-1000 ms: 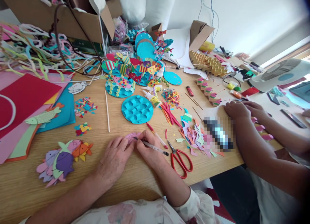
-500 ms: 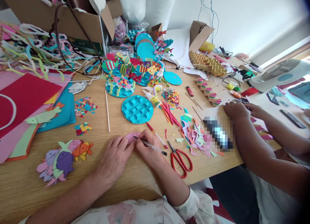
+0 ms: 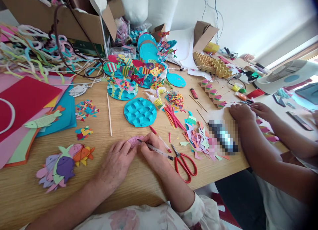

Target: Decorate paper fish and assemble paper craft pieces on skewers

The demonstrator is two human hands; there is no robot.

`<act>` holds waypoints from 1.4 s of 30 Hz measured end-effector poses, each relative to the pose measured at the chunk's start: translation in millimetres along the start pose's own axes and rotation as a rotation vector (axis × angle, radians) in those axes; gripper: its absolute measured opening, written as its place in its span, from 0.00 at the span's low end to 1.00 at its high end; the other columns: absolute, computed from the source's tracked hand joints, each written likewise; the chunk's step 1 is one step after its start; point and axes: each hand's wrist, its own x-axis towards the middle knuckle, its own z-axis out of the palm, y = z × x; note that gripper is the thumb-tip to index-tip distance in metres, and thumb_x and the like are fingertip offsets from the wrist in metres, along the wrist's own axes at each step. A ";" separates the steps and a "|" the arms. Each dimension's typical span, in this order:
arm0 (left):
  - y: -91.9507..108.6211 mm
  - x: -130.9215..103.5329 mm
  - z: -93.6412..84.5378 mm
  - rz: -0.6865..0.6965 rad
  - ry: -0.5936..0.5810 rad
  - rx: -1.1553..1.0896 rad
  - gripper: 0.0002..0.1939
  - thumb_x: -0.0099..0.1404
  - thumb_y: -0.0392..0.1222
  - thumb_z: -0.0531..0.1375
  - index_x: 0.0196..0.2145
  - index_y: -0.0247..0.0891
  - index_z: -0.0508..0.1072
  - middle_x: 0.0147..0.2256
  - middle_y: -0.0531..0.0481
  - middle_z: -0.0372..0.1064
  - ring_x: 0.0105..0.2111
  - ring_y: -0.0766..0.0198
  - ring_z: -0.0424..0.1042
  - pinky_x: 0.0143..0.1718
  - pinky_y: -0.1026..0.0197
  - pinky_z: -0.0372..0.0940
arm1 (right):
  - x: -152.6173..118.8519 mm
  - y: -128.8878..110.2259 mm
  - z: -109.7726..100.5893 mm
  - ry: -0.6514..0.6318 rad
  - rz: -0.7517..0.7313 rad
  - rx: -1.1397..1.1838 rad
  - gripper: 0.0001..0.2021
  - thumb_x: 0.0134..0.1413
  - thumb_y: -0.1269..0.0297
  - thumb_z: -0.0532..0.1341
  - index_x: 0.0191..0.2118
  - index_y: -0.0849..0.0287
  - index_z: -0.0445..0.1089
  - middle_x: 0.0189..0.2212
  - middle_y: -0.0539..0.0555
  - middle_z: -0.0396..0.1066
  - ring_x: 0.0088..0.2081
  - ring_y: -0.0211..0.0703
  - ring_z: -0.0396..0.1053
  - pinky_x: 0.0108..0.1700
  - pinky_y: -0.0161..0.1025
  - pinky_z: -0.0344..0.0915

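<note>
Pinching a pen [image 3: 159, 151], the right hand [image 3: 154, 161] has barely shifted; the curled left hand [image 3: 116, 160] beside it holds pink paper [image 3: 134, 142], marking seemingly ongoing

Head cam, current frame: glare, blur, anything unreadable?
Head view: bright streak low on the white wall, upper right; dark patches at the right edge; a pixelated block hides whatever lies beside the paper scraps. Also head view: left hand, right hand and pen look fairly sharp; the pink piece is partly covered by fingers.
</note>
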 end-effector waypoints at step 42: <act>-0.5 0.6 0.4 0.001 -0.011 -0.002 0.18 0.62 0.29 0.52 0.50 0.36 0.68 0.35 0.45 0.63 0.40 0.54 0.62 0.40 0.52 0.64 | 2.2 -1.9 -0.1 -0.030 0.008 -0.022 0.02 0.42 0.70 0.53 0.25 0.56 0.60 0.17 0.43 0.59 0.19 0.33 0.57 0.22 0.31 0.53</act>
